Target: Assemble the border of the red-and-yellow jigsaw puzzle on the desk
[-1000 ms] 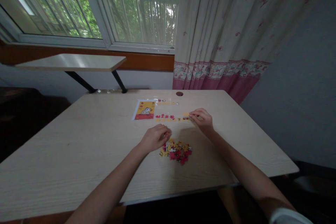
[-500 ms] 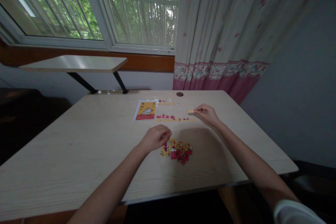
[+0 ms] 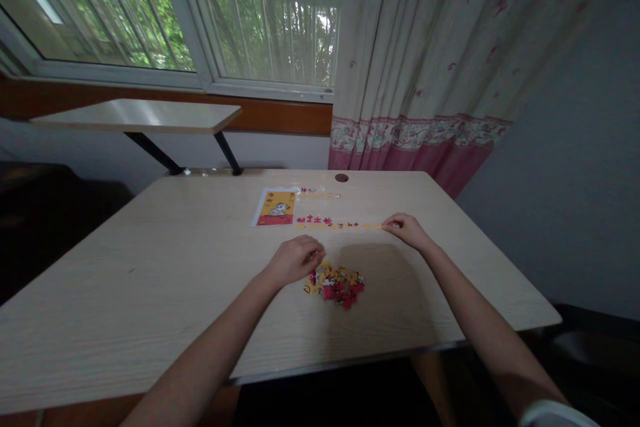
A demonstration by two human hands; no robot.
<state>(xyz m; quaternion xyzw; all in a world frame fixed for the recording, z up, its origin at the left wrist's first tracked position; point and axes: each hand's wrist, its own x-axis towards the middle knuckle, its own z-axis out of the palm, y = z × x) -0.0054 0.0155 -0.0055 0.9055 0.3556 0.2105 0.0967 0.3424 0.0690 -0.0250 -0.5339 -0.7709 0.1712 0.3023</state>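
Observation:
A heap of red and yellow puzzle pieces [image 3: 336, 283] lies on the pale wooden table [image 3: 150, 260]. My left hand [image 3: 294, 260] rests curled at the heap's left edge; whether it holds a piece is hidden. Farther back runs a row of joined pieces [image 3: 335, 224]. My right hand [image 3: 407, 229] pinches a yellow piece at that row's right end, against the table. A small reference picture [image 3: 275, 207], yellow and red with a white figure, lies left of the row. A second short row of pieces [image 3: 319, 194] sits behind it.
A round cable hole [image 3: 342, 177] is near the table's far edge. A narrow shelf on black brackets [image 3: 135, 116] hangs below the window at the left. A cream and pink curtain [image 3: 425, 80] falls behind the table's right corner.
My right hand lifted a yellow piece off the row's end, carried it back and right, then brought it down at the row's right end. My left hand stayed by the heap.

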